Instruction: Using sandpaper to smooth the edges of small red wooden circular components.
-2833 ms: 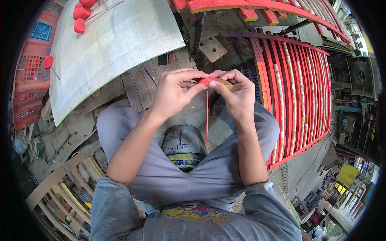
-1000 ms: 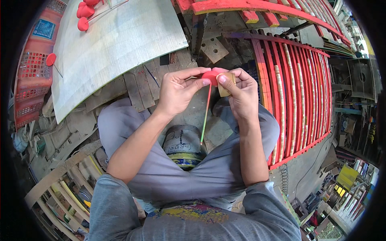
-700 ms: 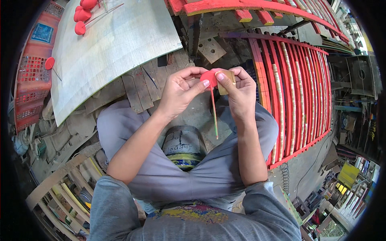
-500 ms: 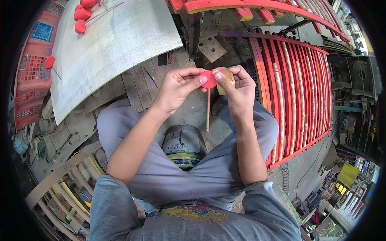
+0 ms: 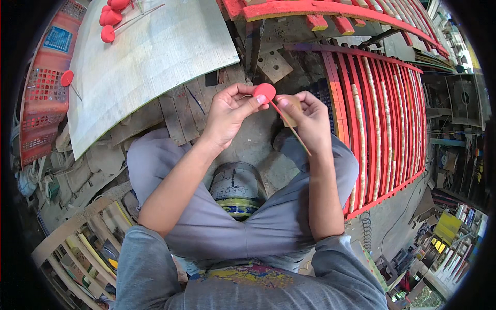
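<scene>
A round red disc (image 5: 264,92) on a thin stick (image 5: 299,138) is pinched between the thumb and fingers of my left hand (image 5: 226,113). The stick slants down to the right, its upper part red, and crosses in front of my right hand (image 5: 311,121). That hand is closed on a small folded tan sheet (image 5: 293,123) that looks like sandpaper, mostly hidden by thumb and fingers. Its thumb tip is close beside the disc's edge; whether the sheet touches the disc, I cannot tell.
More red discs on sticks (image 5: 110,17) lie on a pale board (image 5: 155,57) at upper left, beside a red plastic crate (image 5: 45,103). Red slatted racks (image 5: 336,98) stand at right. A paint-marked bucket (image 5: 235,183) is between my legs.
The disc has tilted and shifted slightly up and left, and its stick swung from hanging straight down to slanting right. My right thumb has come away from the disc's face.
</scene>
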`<state>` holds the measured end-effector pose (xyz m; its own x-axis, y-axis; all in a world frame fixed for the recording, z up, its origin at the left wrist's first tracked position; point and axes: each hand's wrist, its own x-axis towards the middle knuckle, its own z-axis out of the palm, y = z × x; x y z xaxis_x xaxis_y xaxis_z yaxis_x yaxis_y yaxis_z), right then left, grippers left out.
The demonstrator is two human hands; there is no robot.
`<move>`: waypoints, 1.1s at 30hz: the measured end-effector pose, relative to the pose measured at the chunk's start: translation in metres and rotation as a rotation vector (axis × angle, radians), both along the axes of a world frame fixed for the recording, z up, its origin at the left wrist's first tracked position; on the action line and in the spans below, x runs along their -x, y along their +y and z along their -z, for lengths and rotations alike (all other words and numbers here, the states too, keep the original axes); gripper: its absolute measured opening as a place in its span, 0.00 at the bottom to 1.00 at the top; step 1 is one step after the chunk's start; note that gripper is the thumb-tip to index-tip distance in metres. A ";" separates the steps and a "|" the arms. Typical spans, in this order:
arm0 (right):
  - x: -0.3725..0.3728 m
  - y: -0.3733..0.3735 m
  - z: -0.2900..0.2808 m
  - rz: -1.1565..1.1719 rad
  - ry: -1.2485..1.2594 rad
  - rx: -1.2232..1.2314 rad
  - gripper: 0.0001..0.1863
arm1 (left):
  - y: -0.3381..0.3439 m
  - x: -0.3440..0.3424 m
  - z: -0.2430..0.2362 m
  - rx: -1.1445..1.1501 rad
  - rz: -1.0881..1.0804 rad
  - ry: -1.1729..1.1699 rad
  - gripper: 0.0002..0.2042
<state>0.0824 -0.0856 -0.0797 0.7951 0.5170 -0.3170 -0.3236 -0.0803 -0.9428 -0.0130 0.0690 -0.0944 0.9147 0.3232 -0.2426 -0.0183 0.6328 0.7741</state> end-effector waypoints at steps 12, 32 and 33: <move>-0.005 -0.011 -0.015 -0.274 0.130 -0.089 0.09 | 0.001 -0.001 -0.002 -0.252 0.073 -0.177 0.13; -0.004 -0.008 -0.021 -0.215 0.104 -0.185 0.15 | 0.009 0.000 -0.013 -0.269 0.206 -0.124 0.25; -0.004 -0.007 -0.022 -0.216 0.102 -0.185 0.15 | 0.009 -0.001 -0.014 -0.269 0.205 -0.125 0.25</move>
